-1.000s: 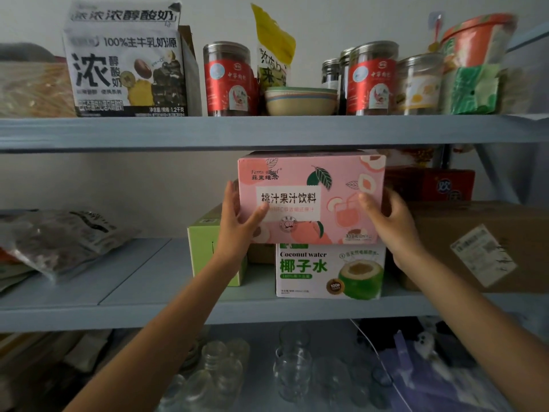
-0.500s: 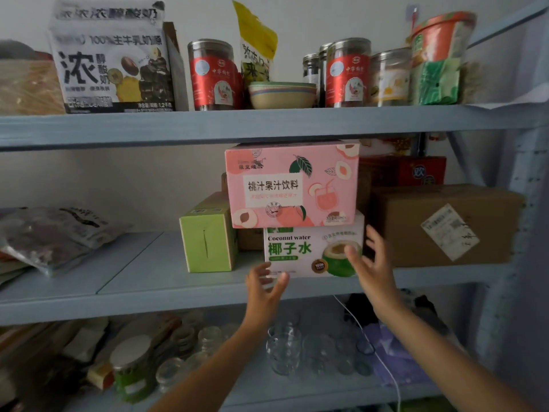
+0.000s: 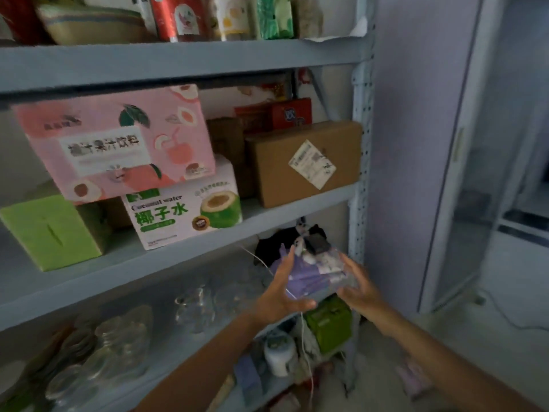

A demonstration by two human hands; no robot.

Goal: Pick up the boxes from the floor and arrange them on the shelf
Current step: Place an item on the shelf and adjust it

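1. We are looking along a grey-blue metal shelf [image 3: 118, 272], where the pink peach-drink box [image 3: 118, 144] is sitting at the middle level. It is stacked on the white coconut water box [image 3: 184, 217] and overhanging it to the left.
2. The green box [image 3: 50, 230] is standing just left of that stack. The brown carton [image 3: 303, 162] with a white label is standing to the right, with a red box [image 3: 285, 114] showing behind it.
3. Both hands are hanging in front of the level below, well under the pink peach-drink box and apart from both stacked boxes.
4. The left grip [image 3: 282, 295] is standing apart, with fingers straight and spread and nothing visibly held.
5. The right grip [image 3: 359, 289] is likewise apart, its fingers loosely spread and its palm turning toward the other hand.
6. A purple packet [image 3: 315, 278] is lying on the lower board between and behind the two hands. Blur is keeping us from telling whether either one is touching it.
7. Clear glass jars [image 3: 193, 304] are crowding the lower board to the left. A small green carton [image 3: 329, 319] and a white jar [image 3: 279, 352] are sitting further down.
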